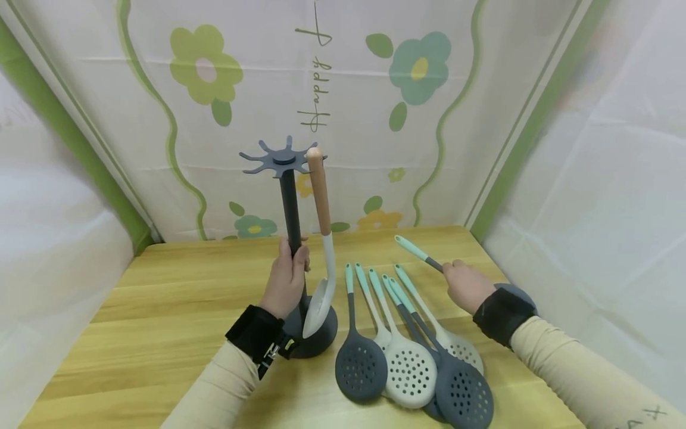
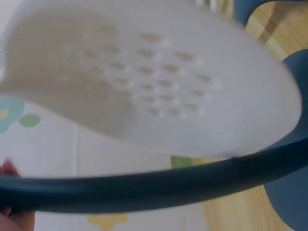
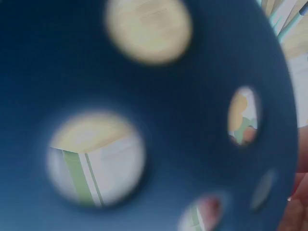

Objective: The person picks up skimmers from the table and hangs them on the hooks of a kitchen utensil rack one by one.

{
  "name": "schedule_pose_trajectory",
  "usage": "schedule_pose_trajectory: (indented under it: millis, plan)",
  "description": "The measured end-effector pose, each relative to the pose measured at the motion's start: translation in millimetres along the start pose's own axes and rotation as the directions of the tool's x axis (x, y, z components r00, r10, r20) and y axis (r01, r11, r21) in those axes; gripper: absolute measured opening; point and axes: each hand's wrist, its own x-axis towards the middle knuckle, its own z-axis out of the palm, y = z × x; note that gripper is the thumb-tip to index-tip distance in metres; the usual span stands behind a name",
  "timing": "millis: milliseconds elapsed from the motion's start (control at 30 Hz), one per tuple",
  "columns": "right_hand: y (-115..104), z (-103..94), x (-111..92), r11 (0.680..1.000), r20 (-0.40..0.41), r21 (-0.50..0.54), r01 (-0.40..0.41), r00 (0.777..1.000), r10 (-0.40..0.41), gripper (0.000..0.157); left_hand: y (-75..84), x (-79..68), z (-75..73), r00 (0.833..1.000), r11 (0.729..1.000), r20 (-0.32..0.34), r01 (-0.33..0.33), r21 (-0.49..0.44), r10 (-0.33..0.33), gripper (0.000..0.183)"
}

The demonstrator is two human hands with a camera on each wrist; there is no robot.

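Observation:
My left hand [image 1: 284, 283] grips the black post of a utensil stand [image 1: 290, 205], which has a star-shaped hook top and a round dark base. From a hook at its right hangs a white skimmer [image 1: 320, 199] with a wooden handle, its perforated bowl close beside the post in the left wrist view. My right hand [image 1: 466, 287] holds a dark grey skimmer [image 3: 187, 96] by its shaft, the mint handle end pointing up-left. Its perforated head is mostly behind the wrist strap in the head view and fills the right wrist view.
Between the hands, several mint-handled skimmers lie fanned and partly overlapping on the wooden table [image 1: 161, 310], among them a dark grey one [image 1: 361, 368] and a white one [image 1: 410, 370]. A flower-print curtain [image 1: 343, 53] stands behind the table, with white sheets at both sides.

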Motion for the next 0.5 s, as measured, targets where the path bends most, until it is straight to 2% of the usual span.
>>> schedule_pose_trajectory:
  millis: [267,500]
  plan:
    - [3,0.0,-1,1.000,-0.033,0.021,0.005,0.999,-0.004,0.025,-1.5,-1.6,-17.2,0.995,0.999,0.098,-0.020,-0.029,0.023,0.033]
    - [7,-2.3,-2,0.999,-0.061,0.042,0.010,0.998,-0.008,0.020,-2.2,-1.0,-22.9,0.994,0.998,0.100,0.039,-0.048,-0.034,0.029]
